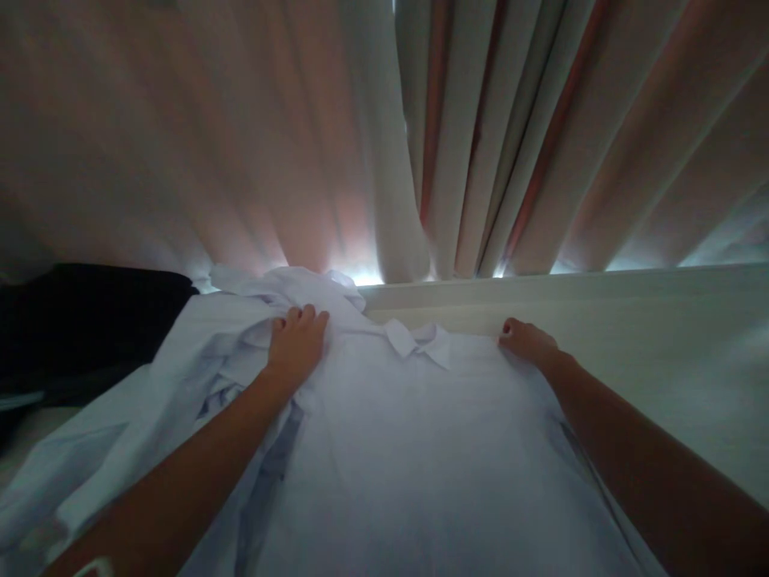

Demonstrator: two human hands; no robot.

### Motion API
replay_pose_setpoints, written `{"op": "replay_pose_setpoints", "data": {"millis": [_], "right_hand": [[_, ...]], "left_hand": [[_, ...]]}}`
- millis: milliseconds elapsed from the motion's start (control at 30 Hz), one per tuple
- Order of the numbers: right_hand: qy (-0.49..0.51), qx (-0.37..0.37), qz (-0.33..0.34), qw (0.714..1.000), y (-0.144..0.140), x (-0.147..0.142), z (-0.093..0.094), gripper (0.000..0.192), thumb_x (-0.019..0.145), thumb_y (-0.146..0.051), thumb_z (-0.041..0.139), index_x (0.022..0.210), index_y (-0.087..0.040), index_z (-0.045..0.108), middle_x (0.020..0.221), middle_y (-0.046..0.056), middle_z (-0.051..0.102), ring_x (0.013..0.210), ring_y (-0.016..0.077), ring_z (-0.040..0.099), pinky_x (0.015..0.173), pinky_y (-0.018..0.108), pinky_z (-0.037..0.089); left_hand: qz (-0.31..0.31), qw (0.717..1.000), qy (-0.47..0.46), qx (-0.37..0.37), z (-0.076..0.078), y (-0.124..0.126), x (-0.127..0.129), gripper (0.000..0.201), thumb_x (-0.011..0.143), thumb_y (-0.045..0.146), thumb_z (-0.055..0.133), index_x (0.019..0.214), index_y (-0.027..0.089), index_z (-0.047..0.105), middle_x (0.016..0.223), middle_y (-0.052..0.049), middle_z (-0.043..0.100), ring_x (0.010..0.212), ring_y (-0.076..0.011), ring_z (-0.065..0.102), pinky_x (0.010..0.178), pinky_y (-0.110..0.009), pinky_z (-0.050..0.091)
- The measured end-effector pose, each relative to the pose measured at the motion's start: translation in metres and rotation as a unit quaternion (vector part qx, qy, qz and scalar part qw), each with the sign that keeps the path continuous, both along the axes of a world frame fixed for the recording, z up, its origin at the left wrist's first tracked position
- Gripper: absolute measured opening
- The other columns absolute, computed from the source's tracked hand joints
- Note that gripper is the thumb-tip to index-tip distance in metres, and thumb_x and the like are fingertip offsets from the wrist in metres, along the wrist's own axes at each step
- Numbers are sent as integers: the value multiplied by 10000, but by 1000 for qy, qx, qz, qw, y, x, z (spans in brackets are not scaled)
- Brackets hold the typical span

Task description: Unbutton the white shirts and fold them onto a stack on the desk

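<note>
Both hands (297,340) on white shirt (390,433)

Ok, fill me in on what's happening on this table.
A person has a white collared shirt spread flat on a pale surface below drawn curtains. The left hand presses on bunched fabric at one shoulder; the right hand rests at the other. A dark garment lies off to the left.
</note>
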State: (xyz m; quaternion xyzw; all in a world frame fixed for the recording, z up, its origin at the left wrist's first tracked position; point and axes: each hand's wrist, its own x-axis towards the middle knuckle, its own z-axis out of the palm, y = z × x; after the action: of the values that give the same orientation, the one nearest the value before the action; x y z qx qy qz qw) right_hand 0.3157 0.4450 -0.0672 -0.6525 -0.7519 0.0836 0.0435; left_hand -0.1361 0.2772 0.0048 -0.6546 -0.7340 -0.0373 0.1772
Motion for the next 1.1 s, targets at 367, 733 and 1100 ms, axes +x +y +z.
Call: {"op": "replay_pose_setpoints", "data": {"millis": [367,733,1100], "right_hand": [[-2,49,231,972,-55,-89,-65,677,981,-649,232,1587,-352,173,1666,58,143,1518,374,118,1153,699,109],[-31,55,251,966,-36,-28,-40,618,1020,-555,214,1587,-309,199,1660,49,162,1527,310,125,1198,597,140],[5,207,13,978,-202,167,-48,558,995,-508,259,1357,-202,553,1493,130,495,1415,351,405,1122,603,359]], "left_hand": [[-208,964,-34,-161,-88,34,69,627,974,491,416,1548,254,331,1632,-50,296,1517,-319,177,1203,-581,94],[-182,959,-94,-194,-100,54,114,682,972,537,378,1563,209,289,1642,-104,256,1505,-356,205,1192,-596,138],[-178,975,-68,-116,-89,11,158,585,936,211,365,1520,171,377,1643,-99,257,1512,-321,202,1164,-598,246]]}}
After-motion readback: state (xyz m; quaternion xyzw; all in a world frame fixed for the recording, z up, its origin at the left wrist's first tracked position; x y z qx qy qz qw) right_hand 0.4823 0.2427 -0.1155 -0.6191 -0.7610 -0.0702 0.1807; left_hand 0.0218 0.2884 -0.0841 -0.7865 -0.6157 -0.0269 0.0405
